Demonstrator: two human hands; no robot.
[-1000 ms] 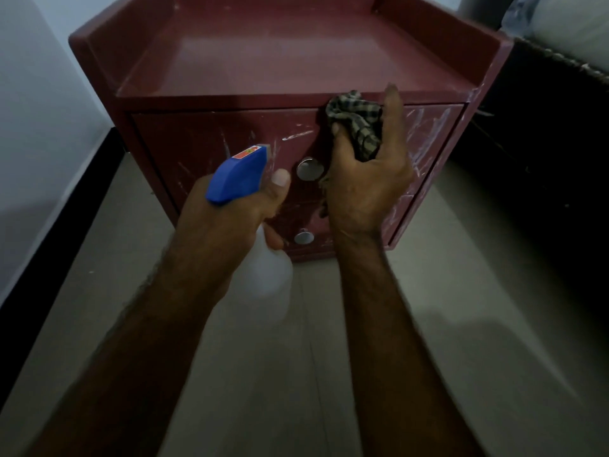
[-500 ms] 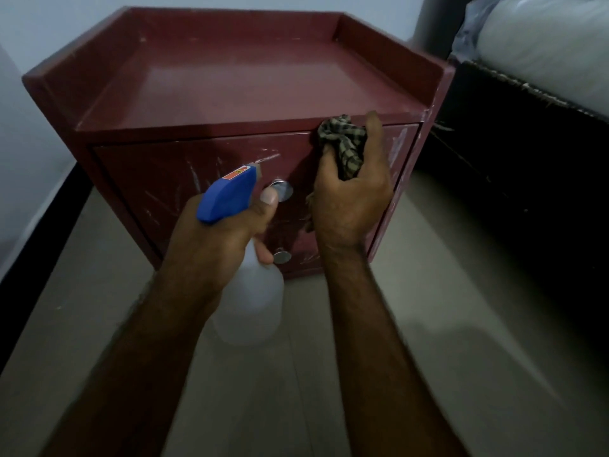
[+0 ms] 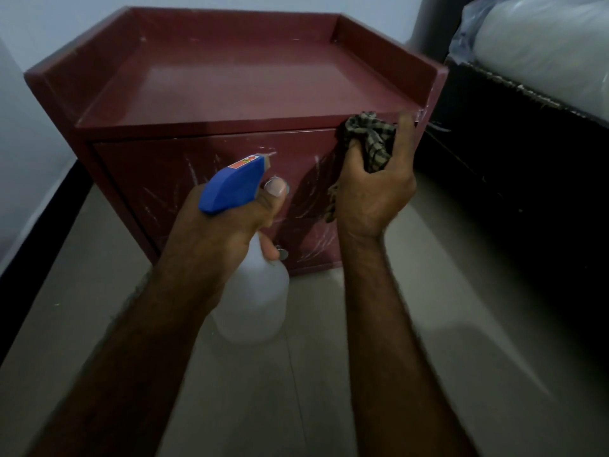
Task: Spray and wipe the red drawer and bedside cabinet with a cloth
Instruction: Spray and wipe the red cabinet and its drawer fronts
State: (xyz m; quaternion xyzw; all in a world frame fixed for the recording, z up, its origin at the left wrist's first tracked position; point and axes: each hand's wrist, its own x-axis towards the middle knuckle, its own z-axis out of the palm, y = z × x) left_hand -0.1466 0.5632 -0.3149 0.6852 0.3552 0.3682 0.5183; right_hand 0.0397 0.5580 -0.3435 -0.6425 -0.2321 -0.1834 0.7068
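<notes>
Wiping across the red drawer [image 3: 164, 173], up at its top right corner now, shifted right from nearer the middle. Clutching the bunched cloth [image 3: 370, 133] in the curled right hand [image 3: 372, 199]. Gripping the spray bottle [image 3: 253, 298] in the left hand [image 3: 217, 235], aimed at the cabinet [image 3: 230, 80]. Still streaky, so likely more wiping.

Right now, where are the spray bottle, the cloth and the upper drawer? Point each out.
spray bottle [image 3: 253, 301], head view, translucent white body.
cloth [image 3: 369, 133], head view, bunched checked part.
upper drawer [image 3: 148, 166], head view, bare scuffed front panel.
</notes>
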